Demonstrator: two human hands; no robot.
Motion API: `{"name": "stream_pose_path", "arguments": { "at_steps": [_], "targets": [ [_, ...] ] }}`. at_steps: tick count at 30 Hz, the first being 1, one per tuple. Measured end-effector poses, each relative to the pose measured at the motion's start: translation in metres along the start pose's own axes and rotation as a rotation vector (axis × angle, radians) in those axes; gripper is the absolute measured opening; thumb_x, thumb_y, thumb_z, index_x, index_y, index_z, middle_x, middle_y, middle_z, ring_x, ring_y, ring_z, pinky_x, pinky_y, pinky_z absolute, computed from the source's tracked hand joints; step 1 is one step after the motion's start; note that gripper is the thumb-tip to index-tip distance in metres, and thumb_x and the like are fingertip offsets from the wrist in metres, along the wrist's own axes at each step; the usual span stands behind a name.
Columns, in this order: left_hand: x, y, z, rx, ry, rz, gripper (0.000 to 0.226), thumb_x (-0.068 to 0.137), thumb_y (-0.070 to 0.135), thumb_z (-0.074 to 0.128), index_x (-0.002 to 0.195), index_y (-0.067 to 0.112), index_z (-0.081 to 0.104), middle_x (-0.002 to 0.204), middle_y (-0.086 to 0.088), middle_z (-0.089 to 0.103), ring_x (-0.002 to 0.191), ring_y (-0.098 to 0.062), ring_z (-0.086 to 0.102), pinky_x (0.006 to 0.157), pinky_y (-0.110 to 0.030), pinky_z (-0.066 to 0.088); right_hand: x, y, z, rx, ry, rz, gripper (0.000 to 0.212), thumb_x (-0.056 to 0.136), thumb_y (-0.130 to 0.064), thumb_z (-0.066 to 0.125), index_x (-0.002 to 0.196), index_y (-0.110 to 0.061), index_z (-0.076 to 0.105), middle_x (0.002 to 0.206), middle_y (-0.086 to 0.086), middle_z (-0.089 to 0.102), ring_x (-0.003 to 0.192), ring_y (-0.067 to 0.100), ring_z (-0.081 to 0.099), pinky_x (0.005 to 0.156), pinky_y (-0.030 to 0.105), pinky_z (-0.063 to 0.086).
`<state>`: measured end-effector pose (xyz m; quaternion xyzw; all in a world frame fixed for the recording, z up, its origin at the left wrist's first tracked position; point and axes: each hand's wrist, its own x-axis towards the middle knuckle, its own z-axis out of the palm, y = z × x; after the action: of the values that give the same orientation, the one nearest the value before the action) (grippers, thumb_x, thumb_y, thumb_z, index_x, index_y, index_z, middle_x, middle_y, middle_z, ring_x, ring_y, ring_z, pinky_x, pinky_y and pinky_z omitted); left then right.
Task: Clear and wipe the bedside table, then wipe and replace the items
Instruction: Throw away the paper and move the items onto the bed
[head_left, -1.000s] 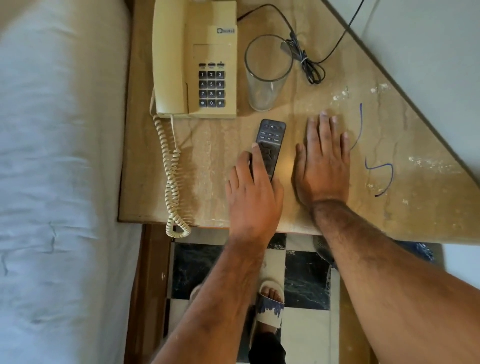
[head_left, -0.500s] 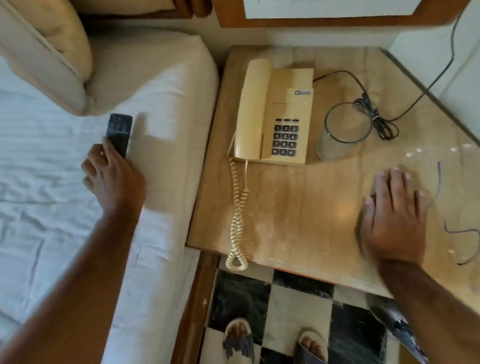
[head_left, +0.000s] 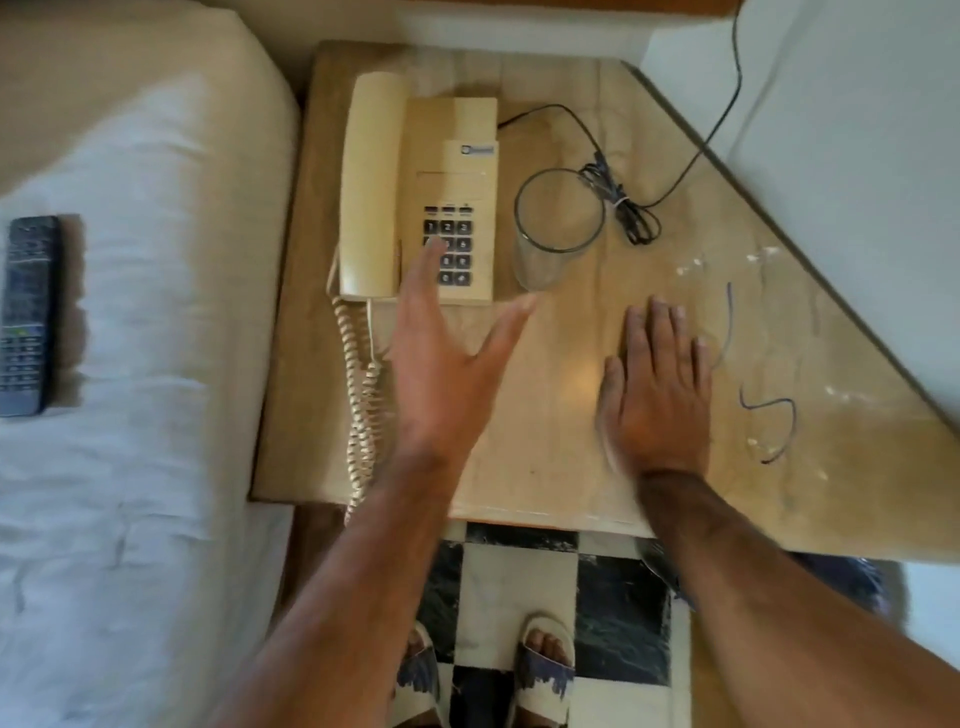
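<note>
The beige marble bedside table (head_left: 545, 467) holds a cream corded telephone (head_left: 415, 192), an empty clear glass (head_left: 556, 234) and a bundled black cable (head_left: 623, 208). My left hand (head_left: 447, 353) hovers open above the table, fingers spread, between the telephone's keypad and the glass, holding nothing. My right hand (head_left: 654, 384) lies flat, palm down, on the tabletop to the right of it. A black remote control (head_left: 26, 317) lies on the white bed sheet at the far left, apart from both hands.
The bed (head_left: 130, 415) runs along the table's left side. Blue pen marks (head_left: 769, 410) and white smears mark the tabletop on the right. A white wall (head_left: 857, 156) borders the slanted right edge. Below lie a checkered floor (head_left: 524, 597) and my sandalled feet.
My left hand carried the remote from the table to the bed, let go of it, and swung back over the table, now open. My right hand stayed flat on the tabletop.
</note>
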<state>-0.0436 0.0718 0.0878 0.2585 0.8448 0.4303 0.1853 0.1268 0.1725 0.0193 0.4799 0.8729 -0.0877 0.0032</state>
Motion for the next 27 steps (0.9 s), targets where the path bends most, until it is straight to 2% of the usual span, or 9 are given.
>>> {"name": "stream_pose_path", "arguments": {
  "at_steps": [3, 7, 11, 14, 17, 20, 23, 25, 27],
  "targets": [
    [0.024, 0.022, 0.042, -0.057, -0.025, -0.017, 0.112, 0.081, 0.052, 0.086, 0.166, 0.014, 0.023, 0.17, -0.003, 0.033, 0.156, -0.012, 0.03, 0.127, -0.025, 0.026, -0.001, 0.001, 0.002, -0.002, 0.009, -0.007, 0.063, 0.111, -0.038, 0.023, 0.17, -0.016, 0.017, 0.179, 0.007, 0.014, 0.167, 0.026, 0.009, 0.135, 0.05, 0.012],
    [0.042, 0.037, 0.063, -0.036, 0.042, 0.012, 0.079, 0.086, 0.028, 0.087, 0.148, -0.002, 0.048, 0.142, -0.014, 0.059, 0.133, -0.024, 0.056, 0.113, -0.035, 0.046, -0.002, 0.002, 0.002, 0.003, 0.019, -0.011, 0.062, 0.111, -0.037, 0.022, 0.17, -0.015, 0.02, 0.179, 0.008, 0.015, 0.167, 0.026, 0.01, 0.135, 0.05, 0.014],
    [0.032, 0.038, 0.045, -0.153, 0.144, 0.006, 0.069, 0.084, 0.036, 0.086, 0.138, 0.008, 0.055, 0.132, -0.006, 0.063, 0.123, -0.018, 0.06, 0.104, -0.035, 0.054, -0.002, 0.003, 0.003, -0.015, 0.017, -0.023, 0.062, 0.112, -0.038, 0.021, 0.169, -0.014, 0.02, 0.178, 0.01, 0.016, 0.167, 0.028, 0.012, 0.135, 0.052, 0.015],
    [0.022, 0.021, 0.0, -0.233, 0.261, -0.061, 0.058, 0.079, 0.054, 0.082, 0.124, 0.025, 0.059, 0.119, 0.003, 0.066, 0.105, -0.008, 0.067, 0.081, -0.03, 0.064, -0.002, 0.002, 0.002, 0.006, 0.038, -0.024, 0.062, 0.112, -0.038, 0.021, 0.169, -0.013, 0.022, 0.178, 0.01, 0.017, 0.166, 0.029, 0.013, 0.134, 0.053, 0.015],
    [0.021, -0.015, -0.068, -0.043, 0.395, -0.138, 0.055, 0.076, 0.064, 0.08, 0.112, 0.025, 0.063, 0.107, 0.003, 0.069, 0.091, -0.011, 0.068, 0.069, -0.035, 0.064, -0.003, -0.001, 0.0, 0.024, 0.034, -0.021, 0.063, 0.111, -0.037, 0.022, 0.169, -0.012, 0.022, 0.178, 0.011, 0.018, 0.166, 0.029, 0.012, 0.134, 0.054, 0.014],
    [0.029, -0.056, -0.142, 0.31, 0.466, -0.125, 0.068, 0.08, 0.065, 0.076, 0.128, 0.019, 0.063, 0.11, -0.002, 0.067, 0.098, -0.018, 0.063, 0.077, -0.025, 0.052, -0.003, -0.001, -0.002, 0.026, 0.027, -0.03, 0.063, 0.111, -0.037, 0.022, 0.168, -0.012, 0.023, 0.178, 0.011, 0.017, 0.166, 0.03, 0.012, 0.135, 0.054, 0.011],
    [0.042, -0.087, -0.198, 0.64, 0.443, -0.243, 0.085, 0.082, 0.065, 0.074, 0.152, 0.025, 0.048, 0.13, -0.015, 0.061, 0.123, -0.037, 0.056, 0.099, -0.052, 0.051, -0.003, -0.001, -0.001, 0.048, 0.047, -0.035, 0.062, 0.111, -0.036, 0.024, 0.168, -0.011, 0.024, 0.178, 0.012, 0.018, 0.166, 0.031, 0.013, 0.135, 0.055, 0.01],
    [0.048, -0.099, -0.215, 0.769, 0.414, -0.321, 0.086, 0.083, 0.066, 0.072, 0.155, 0.03, 0.042, 0.137, -0.022, 0.055, 0.129, -0.045, 0.05, 0.101, -0.065, 0.045, -0.002, 0.001, 0.001, 0.05, 0.06, -0.041, 0.062, 0.111, -0.036, 0.024, 0.168, -0.011, 0.024, 0.177, 0.013, 0.019, 0.166, 0.032, 0.014, 0.134, 0.056, 0.011],
    [0.054, -0.107, -0.224, 0.82, 0.377, -0.363, 0.089, 0.084, 0.069, 0.069, 0.156, 0.028, 0.038, 0.139, -0.024, 0.053, 0.131, -0.047, 0.048, 0.1, -0.068, 0.042, -0.002, 0.003, 0.002, 0.048, 0.063, -0.047, 0.062, 0.111, -0.036, 0.024, 0.167, -0.011, 0.023, 0.177, 0.014, 0.02, 0.165, 0.032, 0.014, 0.134, 0.057, 0.012]
  ]
}}
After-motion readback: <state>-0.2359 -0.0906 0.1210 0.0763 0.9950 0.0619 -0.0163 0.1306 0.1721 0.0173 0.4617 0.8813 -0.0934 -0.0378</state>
